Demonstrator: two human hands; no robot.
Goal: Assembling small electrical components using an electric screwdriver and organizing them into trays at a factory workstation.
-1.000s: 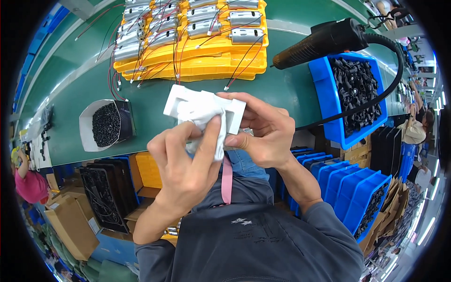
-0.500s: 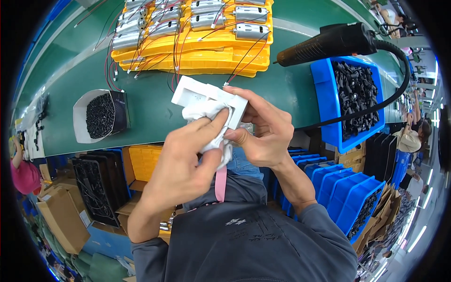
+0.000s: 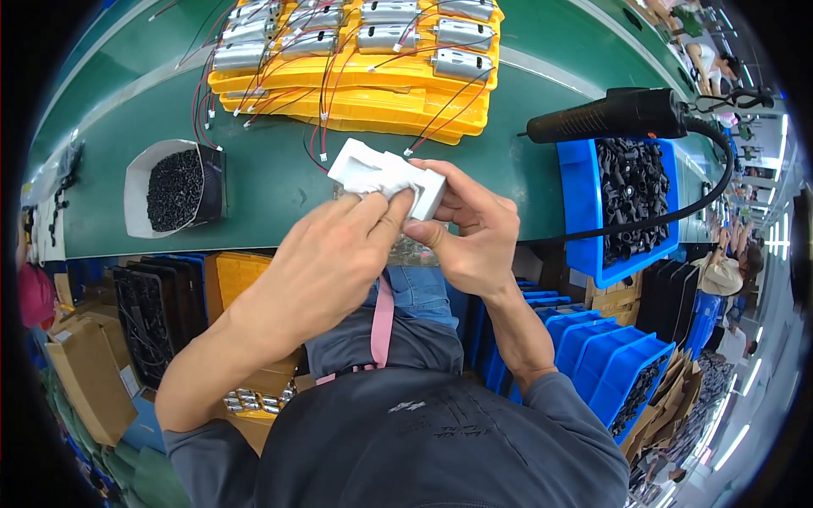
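Note:
My right hand (image 3: 476,227) grips a white plastic housing (image 3: 431,191) by its right end, thumb below and fingers behind. The housing is blocky, with a recess along its left part, and is held tilted above the bench's near edge. My left hand (image 3: 345,237) has its fingers bent and pressed into the recess. Under those fingertips bunches a white cloth (image 3: 391,181), mostly hidden by the hand. Just beyond the housing, thin red and black motor leads with small white connectors lie on the green bench.
Yellow trays (image 3: 356,108) hold rows of silver motors (image 3: 388,36) at the back. A black electric screwdriver (image 3: 610,117) hangs at right over a blue bin (image 3: 582,254) of black parts. At left stands an open box (image 3: 135,199) of small black screws. More blue bins (image 3: 584,339) sit below the bench.
My left hand has moved up onto the housing, and its fingers now push the cloth into the recess. Less cloth shows below the hand. My right hand keeps its grip; the view has shifted slightly.

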